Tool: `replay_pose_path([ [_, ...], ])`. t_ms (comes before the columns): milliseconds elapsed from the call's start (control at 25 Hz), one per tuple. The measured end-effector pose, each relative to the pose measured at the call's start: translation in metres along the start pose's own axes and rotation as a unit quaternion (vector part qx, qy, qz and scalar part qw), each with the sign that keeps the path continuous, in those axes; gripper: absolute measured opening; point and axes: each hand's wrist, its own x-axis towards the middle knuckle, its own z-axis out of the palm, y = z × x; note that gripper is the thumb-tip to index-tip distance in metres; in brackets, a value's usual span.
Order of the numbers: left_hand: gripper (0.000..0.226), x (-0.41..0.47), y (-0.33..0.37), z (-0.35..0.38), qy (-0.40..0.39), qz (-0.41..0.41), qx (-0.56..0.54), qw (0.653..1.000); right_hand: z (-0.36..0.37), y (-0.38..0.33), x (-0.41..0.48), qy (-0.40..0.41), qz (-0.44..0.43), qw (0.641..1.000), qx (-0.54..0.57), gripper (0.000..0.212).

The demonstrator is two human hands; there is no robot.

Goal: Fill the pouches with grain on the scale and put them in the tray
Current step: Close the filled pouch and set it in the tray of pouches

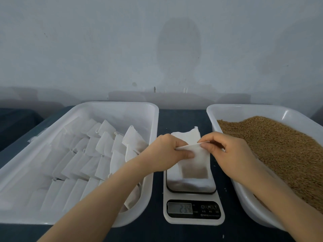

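Observation:
A white pouch with brown grain showing through its lower half stands on the scale in the middle. My left hand pinches the pouch's top edge from the left, and my right hand pinches the same edge from the right. Behind the pouch lies a small stack of empty white pouches. The scale's display shows a lit number. The white tray on the left holds several rows of white pouches. The tray on the right is heaped with brown grain.
Both trays and the scale rest on a dark blue cloth over the table. A pale wall rises right behind them. A few loose grains lie on the cloth beside the scale.

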Motion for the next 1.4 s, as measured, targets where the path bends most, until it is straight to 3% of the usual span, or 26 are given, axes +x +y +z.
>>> replay_pose_path([
  [120,0.038,-0.001,0.0,-0.003,0.019,0.009,-0.034,0.999,-0.002,0.001,0.001,-0.047,0.06,0.996,0.036,0.011],
  [200,0.039,0.0,-0.001,-0.002,0.022,0.008,-0.028,0.999,-0.001,0.004,0.001,-0.081,0.084,0.993,-0.015,0.01],
  [360,0.04,0.001,0.0,0.001,0.015,0.002,0.018,1.0,0.002,0.008,0.003,-0.068,0.096,0.991,-0.065,0.022],
  [560,0.033,-0.001,0.002,0.002,0.001,0.022,0.055,0.998,0.005,0.009,0.001,-0.145,0.093,0.982,-0.073,0.008],
  [760,0.031,-0.001,0.0,0.002,0.004,0.033,0.053,0.998,0.006,0.011,0.0,-0.138,0.086,0.983,-0.081,0.021],
  [920,0.023,0.0,0.0,0.005,-0.014,0.031,0.055,0.998,0.008,0.012,-0.003,-0.154,0.065,0.982,-0.085,0.014],
  [1040,0.04,0.002,-0.001,0.006,0.001,0.012,0.04,0.999,0.008,0.01,-0.001,-0.122,0.062,0.988,-0.07,0.006],
  [1160,0.029,0.003,0.004,-0.012,0.036,-0.037,-0.058,0.997,0.005,0.012,0.003,-0.026,0.093,0.995,-0.003,0.007],
  [1240,0.023,0.01,0.0,-0.035,0.1,-0.071,-0.114,0.986,0.003,0.013,0.006,0.005,0.117,0.993,0.027,0.009],
  [1400,0.019,0.03,-0.032,-0.101,0.264,-0.141,-0.067,0.952,0.005,0.015,0.006,0.012,0.123,0.992,0.039,0.006],
])
